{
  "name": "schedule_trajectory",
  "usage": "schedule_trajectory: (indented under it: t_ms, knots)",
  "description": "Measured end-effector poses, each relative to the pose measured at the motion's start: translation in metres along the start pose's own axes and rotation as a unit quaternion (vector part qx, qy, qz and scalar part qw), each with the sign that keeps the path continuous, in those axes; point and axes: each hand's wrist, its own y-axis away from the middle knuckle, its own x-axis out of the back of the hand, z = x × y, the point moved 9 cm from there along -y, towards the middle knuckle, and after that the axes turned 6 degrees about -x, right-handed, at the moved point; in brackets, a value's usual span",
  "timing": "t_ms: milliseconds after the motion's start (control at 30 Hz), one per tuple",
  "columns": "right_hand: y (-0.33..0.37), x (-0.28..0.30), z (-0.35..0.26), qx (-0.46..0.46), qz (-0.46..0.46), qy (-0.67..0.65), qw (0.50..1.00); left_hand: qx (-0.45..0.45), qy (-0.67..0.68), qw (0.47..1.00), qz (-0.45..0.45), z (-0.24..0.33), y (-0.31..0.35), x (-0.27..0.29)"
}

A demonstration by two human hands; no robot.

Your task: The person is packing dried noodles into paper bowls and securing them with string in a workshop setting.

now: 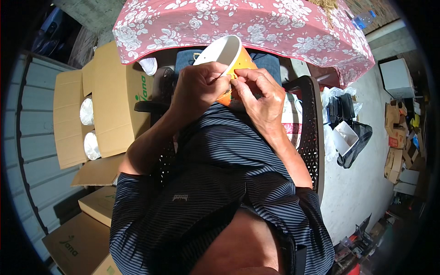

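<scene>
A yellow-orange bucket (240, 62) with a white inside rests tilted at my lap, its mouth facing up and left. A thin cord loop shows at its far left rim. My left hand (199, 89) is closed in a pinch at the near side of the rim; its fingers hide what they grip. Across from it, my right hand (263, 96) pinches with thumb and forefinger at a small yellow piece (233, 76) beside the rim. The two hands' fingertips almost meet there. How the piece joins the bucket is hidden.
Ahead stands a table with a pink floral cloth (256, 30), a plastic bottle (364, 19) at its right end. Dark chair armrests (311, 128) flank me. An open cardboard box (112, 105) is at left, closed boxes (75, 245) below it. Bags (343, 107) lie on the right floor.
</scene>
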Motion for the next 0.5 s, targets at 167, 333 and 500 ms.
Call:
schedule_trajectory:
  t_ms: [167, 333, 500]
  knots:
    - [0.001, -0.001, 0.005, -0.005, 0.001, -0.01, 1.0, 0.005, 0.009, 1.0, -0.016, -0.006, 0.002, -0.002]
    - [0.001, 0.002, 0.014, -0.036, 0.008, -0.022, 0.999, 0.044, 0.042, 0.996, -0.07, -0.005, 0.004, -0.012]
    - [0.0, 0.006, -0.009, 0.062, 0.018, 0.064, 0.996, 0.058, 0.056, 0.992, -0.095, -0.01, 0.007, -0.013]
